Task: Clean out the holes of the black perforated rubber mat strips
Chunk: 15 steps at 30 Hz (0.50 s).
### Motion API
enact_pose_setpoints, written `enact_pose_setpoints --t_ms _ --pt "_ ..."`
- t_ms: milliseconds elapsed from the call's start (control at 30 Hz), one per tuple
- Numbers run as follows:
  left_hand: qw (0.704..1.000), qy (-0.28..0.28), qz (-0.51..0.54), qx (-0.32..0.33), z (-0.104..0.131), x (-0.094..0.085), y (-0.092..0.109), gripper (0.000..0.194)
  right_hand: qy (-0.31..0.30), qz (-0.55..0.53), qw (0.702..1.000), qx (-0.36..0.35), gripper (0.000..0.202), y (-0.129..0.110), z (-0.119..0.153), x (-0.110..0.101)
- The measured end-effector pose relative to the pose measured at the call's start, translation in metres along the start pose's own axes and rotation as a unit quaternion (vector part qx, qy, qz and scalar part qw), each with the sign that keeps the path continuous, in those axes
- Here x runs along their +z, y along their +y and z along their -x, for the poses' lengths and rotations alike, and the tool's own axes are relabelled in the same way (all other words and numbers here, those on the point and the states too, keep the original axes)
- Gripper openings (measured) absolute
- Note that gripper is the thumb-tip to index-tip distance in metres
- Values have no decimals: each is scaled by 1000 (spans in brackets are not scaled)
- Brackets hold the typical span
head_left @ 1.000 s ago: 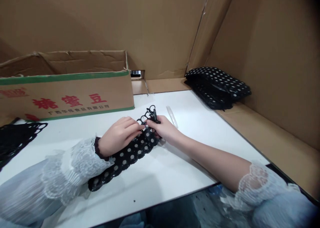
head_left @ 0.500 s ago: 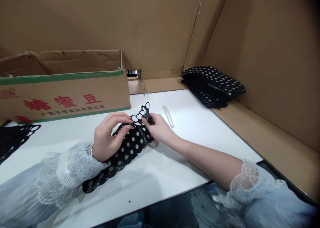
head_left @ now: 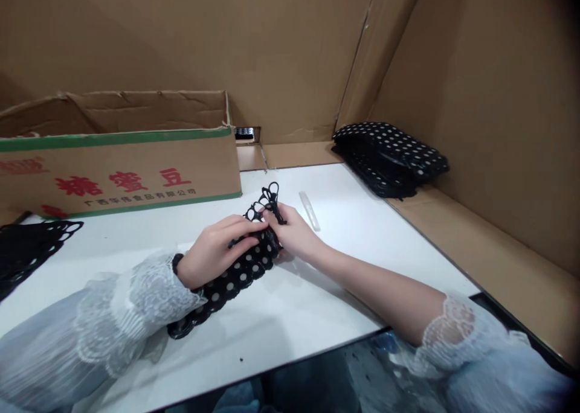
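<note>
Left hand: our left hand point(head_left: 212, 253) lies over the upper side of the strip, thumb and fingertips touching it close to its far end; we cannot tell whether they pinch it.
Right hand: our right hand point(head_left: 296, 235) grasps that far end, thumb uppermost, the bunched material held against the fingers.
Dotted strip: the black dotted strip point(head_left: 235, 280) slants across the white table point(head_left: 317, 304), its near end by our left cuff point(head_left: 165, 289).
Loops: black loops point(head_left: 275, 212) stick up beyond our right thumb.
Clear piece: a slim clear piece point(head_left: 309, 211) lies just beyond our right hand.
Dotted pile: folded black dotted material point(head_left: 399, 147) sits at the far right, against the cardboard.
Carton: a green-edged carton point(head_left: 208, 159) with red lettering stands at the far left.
Left edge: we see black looped material point(head_left: 27, 256) there.
</note>
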<state>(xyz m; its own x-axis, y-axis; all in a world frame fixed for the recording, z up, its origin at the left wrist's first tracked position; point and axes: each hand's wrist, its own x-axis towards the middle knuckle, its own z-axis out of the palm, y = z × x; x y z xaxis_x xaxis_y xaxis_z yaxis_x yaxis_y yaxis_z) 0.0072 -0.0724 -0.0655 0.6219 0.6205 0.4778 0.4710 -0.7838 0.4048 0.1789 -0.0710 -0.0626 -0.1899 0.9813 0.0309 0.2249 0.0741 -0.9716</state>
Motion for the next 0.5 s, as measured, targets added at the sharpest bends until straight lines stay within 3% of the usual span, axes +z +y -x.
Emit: enact_pose_setpoints --t_ms 267,500 --pt "989 1 -88 119 3 -1 -4 26 -25 -38 998 34 14 0 0 4" --pt "967 -100 -175 157 -3 -3 -7 24 -29 -57 991 116 12 -4 2 6"
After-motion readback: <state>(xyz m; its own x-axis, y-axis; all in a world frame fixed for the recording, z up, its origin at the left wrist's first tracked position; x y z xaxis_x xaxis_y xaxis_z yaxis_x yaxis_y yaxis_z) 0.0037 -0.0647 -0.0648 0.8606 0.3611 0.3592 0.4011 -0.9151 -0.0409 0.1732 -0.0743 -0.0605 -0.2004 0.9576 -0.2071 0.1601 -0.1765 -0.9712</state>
